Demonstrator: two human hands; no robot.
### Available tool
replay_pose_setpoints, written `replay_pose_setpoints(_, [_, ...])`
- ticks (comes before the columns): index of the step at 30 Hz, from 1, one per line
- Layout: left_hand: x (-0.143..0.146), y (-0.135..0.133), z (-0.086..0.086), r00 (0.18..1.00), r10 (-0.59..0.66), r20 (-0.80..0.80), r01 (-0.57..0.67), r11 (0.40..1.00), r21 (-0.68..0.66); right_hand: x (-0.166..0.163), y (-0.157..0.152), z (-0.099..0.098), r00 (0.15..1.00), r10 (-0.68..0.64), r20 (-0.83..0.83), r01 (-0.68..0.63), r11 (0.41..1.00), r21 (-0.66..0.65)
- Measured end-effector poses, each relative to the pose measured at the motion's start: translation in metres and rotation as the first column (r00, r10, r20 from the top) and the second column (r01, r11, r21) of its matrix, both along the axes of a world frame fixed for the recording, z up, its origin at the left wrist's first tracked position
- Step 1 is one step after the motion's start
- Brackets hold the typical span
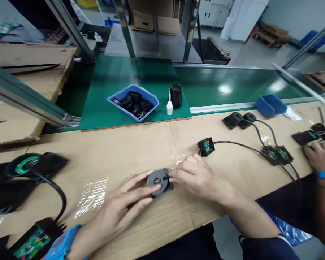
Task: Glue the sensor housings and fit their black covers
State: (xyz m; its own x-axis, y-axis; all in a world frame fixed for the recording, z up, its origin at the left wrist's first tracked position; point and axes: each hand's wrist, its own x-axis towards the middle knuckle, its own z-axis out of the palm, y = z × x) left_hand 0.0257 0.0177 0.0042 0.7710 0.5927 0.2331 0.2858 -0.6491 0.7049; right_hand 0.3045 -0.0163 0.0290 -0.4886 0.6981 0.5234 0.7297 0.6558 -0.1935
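Note:
My left hand [127,198], with a blue band at the wrist, grips a round dark grey plastic housing [155,179] with a hole in its middle. Small coloured wires show inside that hole. At the housing's right side, the fingers of my right hand [196,177] are closed on a black cable [167,177], mostly hidden by the fingers. Just beyond my right hand lies a small black box [206,146] with a green circuit board in it. A black cable leads from this box to the right.
A blue bin [154,100] of black rings stands on a green mat [97,115], with a white bottle [169,107] and a black jar [176,95]. Wired units [271,155] lie right, others [29,238] left. Another person's hand [318,155] is far right.

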Motion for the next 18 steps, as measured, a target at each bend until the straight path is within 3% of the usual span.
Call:
replay_pose_setpoints(2, [-0.001,0.001,-0.008,0.997,0.072,-0.026,-0.068,0.99,0.122,0.014,0.005,0.003,0.977,-0.187,0.104,0.184,0.982,0.038])
replay_pose_setpoints(5, [-0.002,0.0,-0.013,0.996,0.083,-0.014,-0.078,0.975,0.209,0.047,0.015,0.004,0.876,-0.458,0.155,0.456,0.889,0.047])
replay_pose_setpoints(7, [-0.002,-0.001,-0.012,0.998,0.063,-0.008,-0.059,0.97,0.238,0.073,0.022,0.001,0.784,-0.603,0.146,0.599,0.797,0.074])
replay_pose_setpoints(10, [-0.002,-0.001,-0.011,0.999,0.034,0.007,-0.034,0.968,0.248,0.106,0.026,-0.005,0.599,-0.792,0.116,0.781,0.61,0.13])
replay_pose_setpoints(13, [-0.002,0.0,-0.014,0.999,0.032,0.024,-0.036,0.97,0.238,0.12,0.023,-0.006,0.475,-0.876,0.081,0.859,0.481,0.174])
replay_pose_setpoints(15, [0.0,-0.004,-0.015,0.999,0.02,0.025,-0.025,0.972,0.234,0.115,0.021,-0.005,0.484,-0.872,0.069,0.844,0.487,0.226])
replay_pose_setpoints(16, [0.001,-0.007,-0.015,1.0,0.002,0.025,-0.008,0.972,0.236,0.11,0.021,-0.006,0.521,-0.851,0.069,0.815,0.52,0.255])
replay_pose_setpoints(18, [0.003,-0.013,-0.01,0.999,-0.054,0.004,0.051,0.966,0.252,0.097,0.023,-0.01,0.649,-0.755,0.091,0.707,0.643,0.293])
